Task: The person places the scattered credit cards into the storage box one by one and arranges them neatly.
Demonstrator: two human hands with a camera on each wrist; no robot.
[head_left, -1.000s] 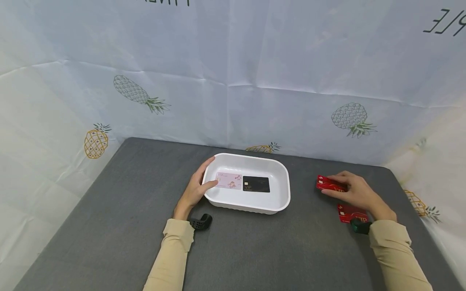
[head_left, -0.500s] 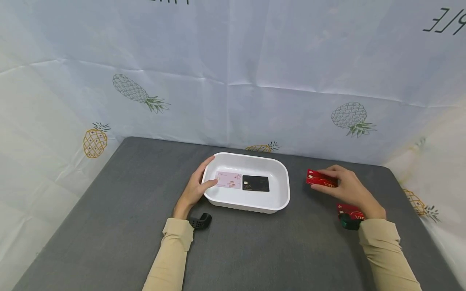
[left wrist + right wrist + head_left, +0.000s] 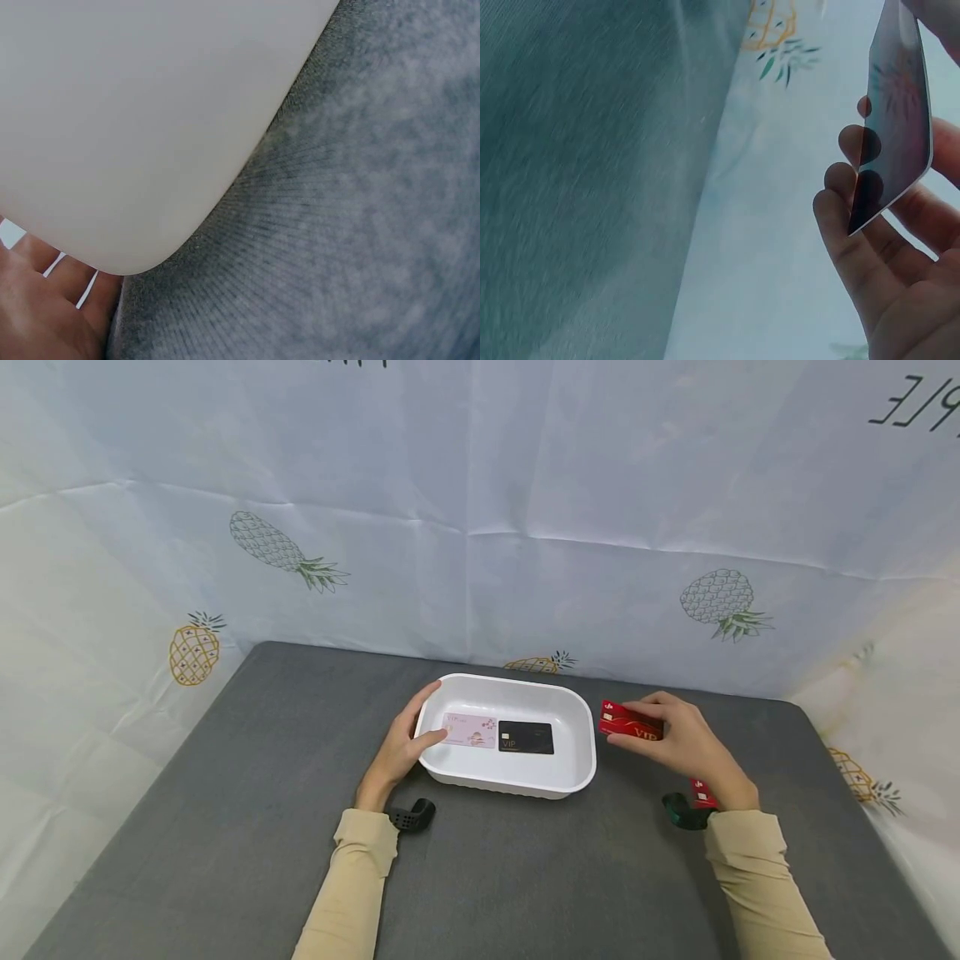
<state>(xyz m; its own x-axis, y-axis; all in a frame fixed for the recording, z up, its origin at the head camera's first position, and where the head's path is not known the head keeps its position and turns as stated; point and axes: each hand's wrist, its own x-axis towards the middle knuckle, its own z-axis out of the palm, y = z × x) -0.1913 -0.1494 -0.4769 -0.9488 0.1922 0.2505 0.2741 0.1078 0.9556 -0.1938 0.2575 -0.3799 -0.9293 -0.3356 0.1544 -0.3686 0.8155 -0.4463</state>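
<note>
Pinching the red card (image 3: 617, 720) in the right hand (image 3: 686, 741), just beside the white tray (image 3: 575, 731), I'm judging this a transfer; clearing the rim is probably being called for next. The left hand (image 3: 400, 752) is gripping the tray's edge. The right wrist (image 3: 737, 793) is hiding most of a second card (image 3: 701, 792).

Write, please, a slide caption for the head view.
The left hand grips a white rounded rectangular tray while the right hand pinches a red rectangular VIP card near it.
</note>
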